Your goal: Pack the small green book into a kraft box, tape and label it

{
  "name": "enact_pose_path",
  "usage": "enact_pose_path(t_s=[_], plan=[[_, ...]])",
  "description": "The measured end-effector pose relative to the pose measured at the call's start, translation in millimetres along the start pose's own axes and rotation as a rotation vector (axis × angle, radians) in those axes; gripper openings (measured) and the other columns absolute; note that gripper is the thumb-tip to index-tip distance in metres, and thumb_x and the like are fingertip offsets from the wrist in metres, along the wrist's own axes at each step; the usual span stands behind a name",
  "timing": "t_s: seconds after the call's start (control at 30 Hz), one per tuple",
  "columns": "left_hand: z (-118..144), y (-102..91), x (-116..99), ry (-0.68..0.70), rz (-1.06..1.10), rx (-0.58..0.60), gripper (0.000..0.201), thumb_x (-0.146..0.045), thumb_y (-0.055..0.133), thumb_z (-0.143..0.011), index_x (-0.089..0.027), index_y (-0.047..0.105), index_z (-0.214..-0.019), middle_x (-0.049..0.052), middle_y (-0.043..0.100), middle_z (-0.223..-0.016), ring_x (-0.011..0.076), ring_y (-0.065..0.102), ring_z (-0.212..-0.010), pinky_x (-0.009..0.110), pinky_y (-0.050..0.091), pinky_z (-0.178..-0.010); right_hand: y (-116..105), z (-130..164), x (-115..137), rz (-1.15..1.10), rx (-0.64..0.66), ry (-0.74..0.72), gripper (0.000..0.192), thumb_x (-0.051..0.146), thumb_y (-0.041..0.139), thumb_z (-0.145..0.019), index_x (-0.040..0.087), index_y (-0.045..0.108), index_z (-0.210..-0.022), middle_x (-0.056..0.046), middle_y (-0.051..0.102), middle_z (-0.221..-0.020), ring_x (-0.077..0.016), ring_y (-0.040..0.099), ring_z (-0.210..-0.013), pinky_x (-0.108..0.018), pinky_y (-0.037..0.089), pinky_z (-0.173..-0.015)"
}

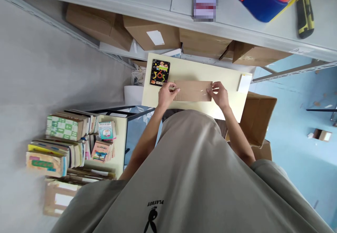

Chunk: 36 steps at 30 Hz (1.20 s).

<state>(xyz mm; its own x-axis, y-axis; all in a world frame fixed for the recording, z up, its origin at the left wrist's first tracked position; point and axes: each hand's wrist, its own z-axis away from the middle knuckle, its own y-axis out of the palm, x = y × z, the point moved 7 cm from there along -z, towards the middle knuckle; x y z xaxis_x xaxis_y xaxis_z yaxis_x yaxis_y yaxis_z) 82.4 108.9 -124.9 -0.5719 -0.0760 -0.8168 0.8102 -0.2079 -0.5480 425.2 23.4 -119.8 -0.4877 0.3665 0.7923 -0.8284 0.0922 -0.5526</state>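
A flat brown cardboard mailer [193, 91] lay on the pale surface [226, 75], stretched between the two hands. The left hand [166, 94] pinched its left end with fingers curled over the edge, and the right hand [219, 94] pinched the right end the same way, both closed on the cardboard. It looked thin, light and fairly stiff, likely to crease if bent hard and not fragile, so the short ends, where the hands already sat, seemed the sensible places to grip. A dark book marked 365 [159, 72] lay just beyond the left hand, apart from the mailer. A white card [244, 83] rested beyond and outward of the right hand, near the surface's edge.
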Motion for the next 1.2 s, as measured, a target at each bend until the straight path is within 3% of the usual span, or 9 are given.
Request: enact_pose_path(t_s=[0.23,0.4,0.53,0.67,0.77,0.87,1.07,1.13,1.2], plan=[[-8,7.6,4,-0.011,0.013,-0.011,0.018,-0.018,0.087,-0.095,-0.025,0.074,-0.105,0.004,0.082,-0.116,0.018,0.077,-0.09,0.033,0.067,-0.09,8,-12,-4,-0.007,-0.006,-0.089,0.033,0.056,0.081,-0.099,0.029,0.07,-0.115,-0.011,0.076,-0.125,-0.0295,0.079,-0.107,-0.06,0.072,-0.108],[-11,6.6,6,-0.023,0.083,0.013,0.017,-0.02,0.087,-0.093,-0.025,0.074,-0.103,0.004,0.084,-0.112,0.0192,0.078,-0.091,0.034,0.068,-0.09,8,-12,-15,-0.174,0.069,-0.077,0.053,0.075,0.085,-0.093,0.029,0.074,-0.116,-0.012,0.077,-0.133,-0.0306,0.079,-0.113,-0.058,0.076,-0.105],[-6,5.4,7,-0.03,0.096,0.038,0.015,-0.022,0.086,-0.098,-0.024,0.074,-0.107,0.006,0.083,-0.117,0.0183,0.078,-0.089,0.033,0.068,-0.087,7,-2,-15,-0.143,0.077,-0.061,0.063,0.087,0.079,-0.096,0.03,0.077,-0.125,-0.014,0.076,-0.139,-0.033,0.08,-0.114,-0.058,0.078,-0.097],[-2,-4.6,-9,0.136,-0.038,0.007,0.014,-0.025,0.085,-0.103,-0.027,0.075,-0.113,0.01,0.079,-0.13,0.0274,0.078,-0.123,0.042,0.071,-0.104,1,12,8,0.048,0.044,-0.161,0.067,0.087,0.063,-0.109,0.03,0.079,-0.14,-0.016,0.072,-0.143,-0.0338,0.082,-0.115,-0.059,0.078,-0.099],[-4,-20.1,-34,0.267,-0.152,-0.044,0.02,-0.028,0.088,-0.103,-0.027,0.078,-0.12,0.013,0.076,-0.142,0.0336,0.072,-0.143,0.053,0.061,-0.128,-11,17,30,0.203,0.034,-0.21,0.068,0.083,0.056,-0.114,0.028,0.081,-0.145,-0.017,0.072,-0.145,-0.0339,0.083,-0.109,-0.059,0.077,-0.101],[-15,-34.2,-73,0.367,-0.162,-0.039,0.018,-0.03,0.086,-0.107,-0.027,0.079,-0.123,0.013,0.077,-0.146,0.0345,0.071,-0.146,0.055,0.053,-0.135,-35,11,60,0.31,-0.012,-0.278,0.059,0.074,0.058,-0.118,0.028,0.085,-0.142,-0.017,0.076,-0.14,-0.0364,0.084,-0.108,-0.06,0.074,-0.101],[-57,-45.7,-183,0.564,-0.037,-0.016,0.01,-0.034,0.078,-0.114,-0.027,0.081,-0.121,0.008,0.083,-0.123,0.0304,0.078,-0.126,0.046,0.061,-0.121,-124,-40,154,0.338,-0.234,-0.469,0.041,0.062,0.063,-0.119,0.028,0.082,-0.132,-0.017,0.079,-0.141,-0.0453,0.078,-0.131,-0.068,0.066,-0.117],[-78,-43.6,-218,0.605,0.018,-0.02,0.014,-0.036,0.074,-0.117,-0.027,0.081,-0.124,0.005,0.08,-0.106,0.0267,0.079,-0.111,0.041,0.064,-0.111,-157,-68,187,0.347,-0.333,-0.511,0.038,0.058,0.07,-0.118,0.028,0.076,-0.141,-0.018,0.074,-0.154,-0.0482,0.066,-0.152,-0.072,0.06,-0.126],[-98,-39.3,-250,0.676,0.077,-0.034,0.018,-0.035,0.069,-0.12,-0.026,0.08,-0.133,0.003,0.077,-0.103,0.0249,0.079,-0.109,0.04,0.064,-0.11,-180,-101,211,0.398,-0.378,-0.489,0.046,0.054,0.08,-0.114,0.022,0.071,-0.146,-0.024,0.066,-0.166,-0.0491,0.053,-0.166,-0.074,0.053,-0.133]])
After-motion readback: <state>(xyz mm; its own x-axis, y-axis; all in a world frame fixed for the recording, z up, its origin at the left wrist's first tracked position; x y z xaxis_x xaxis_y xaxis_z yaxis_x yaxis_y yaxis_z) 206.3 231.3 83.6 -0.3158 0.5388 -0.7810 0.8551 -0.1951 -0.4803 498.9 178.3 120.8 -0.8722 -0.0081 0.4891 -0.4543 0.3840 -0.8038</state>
